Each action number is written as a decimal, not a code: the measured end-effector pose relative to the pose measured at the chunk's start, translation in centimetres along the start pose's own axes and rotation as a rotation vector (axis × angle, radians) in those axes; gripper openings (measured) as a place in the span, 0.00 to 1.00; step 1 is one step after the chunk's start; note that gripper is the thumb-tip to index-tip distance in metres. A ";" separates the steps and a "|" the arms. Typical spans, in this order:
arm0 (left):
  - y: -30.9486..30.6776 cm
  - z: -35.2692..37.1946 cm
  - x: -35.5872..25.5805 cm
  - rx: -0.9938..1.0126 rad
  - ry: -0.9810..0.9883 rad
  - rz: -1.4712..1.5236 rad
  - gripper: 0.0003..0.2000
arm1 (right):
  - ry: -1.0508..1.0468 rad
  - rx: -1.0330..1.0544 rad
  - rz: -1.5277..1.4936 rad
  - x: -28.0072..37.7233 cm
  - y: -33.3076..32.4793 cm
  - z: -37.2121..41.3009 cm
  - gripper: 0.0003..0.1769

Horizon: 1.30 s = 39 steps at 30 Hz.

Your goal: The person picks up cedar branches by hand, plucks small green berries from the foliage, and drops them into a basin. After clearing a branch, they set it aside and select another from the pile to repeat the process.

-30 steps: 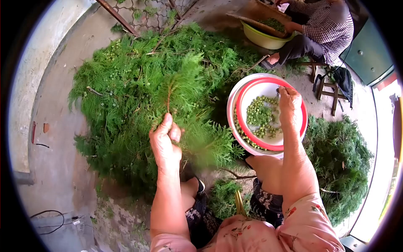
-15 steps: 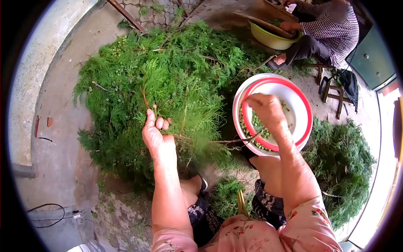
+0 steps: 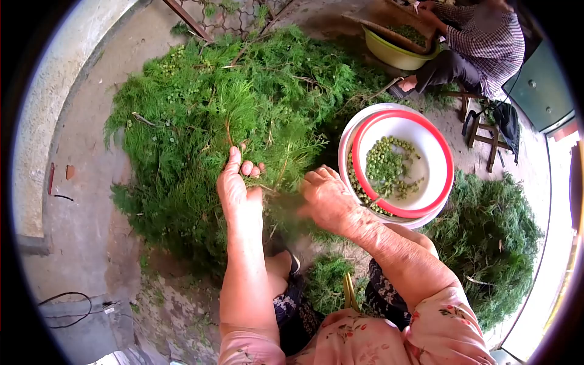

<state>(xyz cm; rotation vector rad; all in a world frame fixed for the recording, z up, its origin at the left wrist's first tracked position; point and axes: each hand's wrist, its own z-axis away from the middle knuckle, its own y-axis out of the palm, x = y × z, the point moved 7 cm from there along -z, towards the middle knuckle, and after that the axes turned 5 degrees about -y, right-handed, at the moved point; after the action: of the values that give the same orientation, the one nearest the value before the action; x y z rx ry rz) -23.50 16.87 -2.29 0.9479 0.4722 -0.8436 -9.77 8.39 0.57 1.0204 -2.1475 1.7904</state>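
My left hand (image 3: 238, 187) grips a feathery green sprig (image 3: 267, 152) at its stem, holding it over a big heap of green branches (image 3: 201, 109) on the concrete ground. My right hand (image 3: 325, 198) is beside the left one, fingers curled on the same sprig's lower twigs. To the right stands a white basin with a red rim (image 3: 426, 210), nested in a second white basin, with several small green berries (image 3: 389, 167) inside.
A smaller pile of green cuttings (image 3: 493, 237) lies at the right. A person in a checked shirt (image 3: 480, 42) sits at the back right by a yellow-green bowl (image 3: 392, 55). A wooden stool (image 3: 480, 121), wire mesh (image 3: 225, 12) and a concrete curb (image 3: 42, 140) surround the area.
My right hand has left the red-rimmed basin and moved left to the sprig. My left hand has lowered the sprig slightly toward the heap.
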 end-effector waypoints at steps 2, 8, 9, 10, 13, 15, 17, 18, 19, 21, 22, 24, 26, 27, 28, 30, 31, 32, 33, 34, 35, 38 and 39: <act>0.1 0.0 0.1 0.009 -0.010 -0.011 0.15 | 0.097 0.165 -0.072 -1.4 1.4 0.2 0.29; 0.0 -0.3 0.8 0.040 -0.059 0.054 0.18 | 0.343 0.322 -0.466 -3.0 2.9 0.2 0.25; 0.2 -0.1 0.6 0.030 -0.051 0.039 0.18 | 0.406 0.327 -0.537 -3.0 2.7 0.2 0.26; 0.7 0.2 0.0 0.119 -0.002 -0.007 0.20 | 0.400 0.281 -0.636 -3.3 2.5 0.0 0.25; 0.5 -0.7 -0.3 0.175 0.067 -0.048 0.24 | 0.526 0.054 -0.909 -5.4 2.7 0.4 0.18; 0.4 -0.3 -1.1 0.222 0.129 -0.156 0.29 | 0.604 -0.056 -1.184 -5.9 2.0 0.7 0.16; -0.4 -0.4 -1.7 0.082 0.197 -0.236 0.31 | 0.677 -0.175 -1.456 -6.0 1.0 0.7 0.15; -0.8 -0.4 -1.7 0.019 0.223 -0.324 0.32 | 0.703 -0.250 -1.514 -6.2 0.5 0.8 0.10; -0.8 -0.2 -1.5 0.007 0.221 -0.337 0.31 | 0.681 -0.323 -1.543 -6.7 0.2 0.8 0.08; -0.9 0.2 -1.1 -0.017 0.220 -0.363 0.30 | 0.632 -0.467 -1.600 -8.1 0.3 0.9 0.05; -1.1 -0.1 -1.5 -0.072 0.334 -0.380 0.22 | 0.656 -0.519 -1.566 -8.5 -0.1 0.9 0.03; -1.2 0.0 -1.6 0.002 0.389 -0.365 0.16 | 0.677 -0.607 -1.600 -8.5 -0.7 0.9 0.04; 0.4 1.4 -2.3 0.012 0.457 -0.312 0.06 | 0.679 -0.691 -1.629 -9.0 -0.6 1.2 0.06; 1.2 1.8 -2.1 0.059 0.468 -0.324 0.06 | 0.686 -0.733 -1.615 -9.4 -0.6 1.4 0.07; 1.7 2.2 -1.9 0.105 0.480 -0.336 0.05 | 0.693 -0.775 -1.601 -9.6 -0.7 1.4 0.07; 2.8 3.0 -1.0 0.208 0.482 -0.386 0.04 | 0.682 -0.823 -1.627 -9.7 -0.6 1.5 0.07; 3.4 3.1 -0.4 0.267 0.484 -0.486 0.05 | 0.680 -0.837 -1.630 -9.5 -0.8 1.5 0.07; 4.0 3.5 0.3 0.310 0.490 -0.576 0.05 | 0.678 -0.851 -1.634 -9.1 -1.1 1.4 0.07; 4.7 3.9 1.0 0.351 0.495 -0.667 0.05 | 0.677 -0.865 -1.637 -8.7 -1.4 1.4 0.07; 5.4 4.7 1.4 0.343 0.523 -0.850 0.06 | 0.623 -0.859 -1.654 -8.2 -1.8 1.3 0.06; 5.8 5.3 1.5 0.281 0.664 -1.050 0.08 | 0.630 -0.841 -1.633 -8.5 -1.4 1.3 0.05; 7.5 7.5 2.2 0.307 0.986 -1.246 0.14 | 0.663 -0.775 -1.516 -8.6 -1.2 1.4 0.10; 7.5 7.6 2.7 0.317 1.006 -1.272 0.16 | 0.678 -0.738 -1.414 -8.7 -1.3 1.4 0.13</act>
<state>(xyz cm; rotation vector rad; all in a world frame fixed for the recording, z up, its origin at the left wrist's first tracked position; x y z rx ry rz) -15.88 11.65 3.70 1.3182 1.9851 -1.5544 -2.02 10.42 -3.38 1.0110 -0.9245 0.4489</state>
